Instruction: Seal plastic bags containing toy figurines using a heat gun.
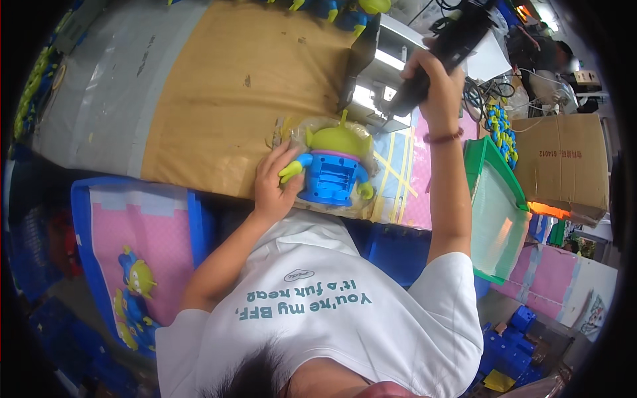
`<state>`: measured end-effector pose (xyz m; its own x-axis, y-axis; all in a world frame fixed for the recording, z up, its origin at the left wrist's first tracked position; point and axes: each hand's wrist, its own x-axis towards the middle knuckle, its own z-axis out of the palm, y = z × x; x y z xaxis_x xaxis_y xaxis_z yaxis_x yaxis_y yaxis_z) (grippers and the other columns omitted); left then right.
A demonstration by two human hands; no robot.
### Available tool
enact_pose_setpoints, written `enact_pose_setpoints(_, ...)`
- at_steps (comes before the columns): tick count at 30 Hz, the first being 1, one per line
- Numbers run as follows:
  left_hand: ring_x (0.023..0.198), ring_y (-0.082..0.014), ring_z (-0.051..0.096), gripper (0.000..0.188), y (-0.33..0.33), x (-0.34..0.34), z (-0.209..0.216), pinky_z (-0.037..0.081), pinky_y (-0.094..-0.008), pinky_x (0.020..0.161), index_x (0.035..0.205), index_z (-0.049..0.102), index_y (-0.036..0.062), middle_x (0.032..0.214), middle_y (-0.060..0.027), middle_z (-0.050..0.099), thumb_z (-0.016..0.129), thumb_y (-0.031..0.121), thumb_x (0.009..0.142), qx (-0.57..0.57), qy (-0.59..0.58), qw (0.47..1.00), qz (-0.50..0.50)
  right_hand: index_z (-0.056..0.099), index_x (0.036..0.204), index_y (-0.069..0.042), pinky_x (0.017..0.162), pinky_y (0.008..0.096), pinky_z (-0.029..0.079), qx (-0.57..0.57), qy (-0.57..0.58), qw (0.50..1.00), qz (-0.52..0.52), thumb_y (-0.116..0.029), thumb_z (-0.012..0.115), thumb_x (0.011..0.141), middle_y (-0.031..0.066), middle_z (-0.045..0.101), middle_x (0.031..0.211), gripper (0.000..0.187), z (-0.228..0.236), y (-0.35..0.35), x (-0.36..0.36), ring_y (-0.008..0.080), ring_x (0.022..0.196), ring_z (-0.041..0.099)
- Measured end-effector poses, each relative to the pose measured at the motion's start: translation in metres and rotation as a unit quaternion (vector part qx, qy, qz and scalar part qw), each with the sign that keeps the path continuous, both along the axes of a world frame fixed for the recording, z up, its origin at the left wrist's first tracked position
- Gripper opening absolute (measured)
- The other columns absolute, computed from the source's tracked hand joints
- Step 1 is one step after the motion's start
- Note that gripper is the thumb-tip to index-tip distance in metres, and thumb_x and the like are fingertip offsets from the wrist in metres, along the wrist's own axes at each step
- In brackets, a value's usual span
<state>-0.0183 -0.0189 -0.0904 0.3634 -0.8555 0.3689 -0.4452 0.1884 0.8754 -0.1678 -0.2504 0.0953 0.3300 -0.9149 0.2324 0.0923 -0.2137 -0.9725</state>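
Observation:
A green and blue alien toy figure (330, 163) lies on the table's near edge on crumpled clear plastic (298, 130). Its back is turned up and a recessed blue opening shows in the body. My left hand (275, 184) grips the figure at its left arm and side, fingers curled round it. Raised at the upper right, my right hand (439, 83) is closed around a long black electric screwdriver (458, 38). The tool's lower end is over a silver metal machine (390, 50); its tip is not clearly visible.
Brown paper (249, 83) covers the worktop. More alien figures (325, 9) stand at the far edge. At left, a blue bin (85, 219) holds several figures. A green tray (476, 199), a cardboard box (564, 159) and loose black cables (474, 96) are on the right.

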Motion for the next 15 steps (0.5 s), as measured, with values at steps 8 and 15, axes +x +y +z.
enact_pose_setpoints(8,0.114,-0.0334,0.052,0.039,0.000,-0.002,0.000,0.038,-0.0409,0.099,0.121,0.063,0.0095,0.130,-0.0146,0.055,0.063,0.017,0.083,-0.007,-0.003,1.000,0.015,0.040,0.116,0.008,0.059,0.0306,0.049,-0.004,-0.138,0.983,0.124,0.004,0.057,0.075,0.0139,0.059,0.069,0.044,0.017,0.089,0.019,0.0205,0.059,0.059)
enact_pose_setpoints(15,0.114,-0.0334,0.052,0.040,0.000,0.000,0.001,0.038,-0.0413,0.099,0.121,0.063,0.0112,0.130,-0.0144,0.055,0.065,0.018,0.082,-0.015,-0.012,1.000,0.016,0.038,0.119,0.001,0.061,0.0317,0.049,-0.083,-0.105,0.975,0.175,-0.001,0.063,0.082,0.0118,0.059,0.075,0.045,-0.007,0.105,0.032,0.0180,0.063,0.058)
